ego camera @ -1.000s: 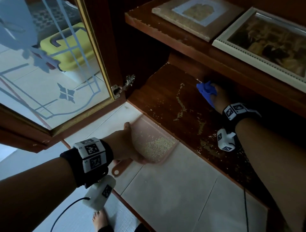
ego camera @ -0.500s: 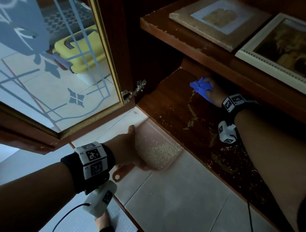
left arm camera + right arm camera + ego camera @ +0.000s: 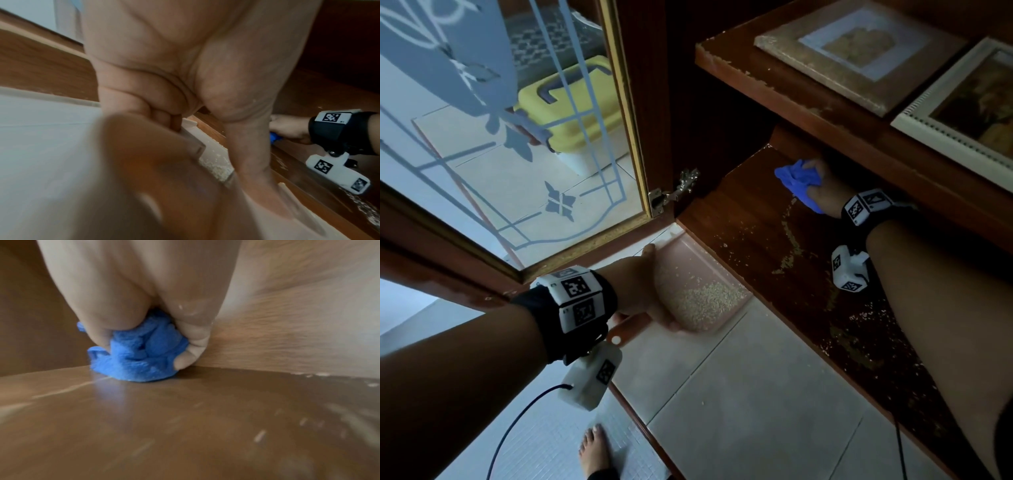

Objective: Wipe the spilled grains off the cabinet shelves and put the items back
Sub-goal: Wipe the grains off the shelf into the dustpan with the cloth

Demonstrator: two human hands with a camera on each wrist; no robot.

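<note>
My right hand grips a bunched blue cloth and presses it on the dark wooden lower shelf, deep at the back under the upper shelf. Pale grains lie in curved trails and scattered specks over that shelf. My left hand holds a pink dustpan against the shelf's front edge; a heap of grains lies in it. In the left wrist view my fingers curl over the pan's rim.
Two framed pictures lie flat on the upper shelf. The glass cabinet door stands open at the left, with a yellow bin seen through it. Pale floor tiles lie below; a bare foot stands near.
My right hand has kept the cloth at the shelf's back, sliding it slightly along the rear. The dustpan and my left hand stay at the shelf edge. My head has shifted, moving the view.
</note>
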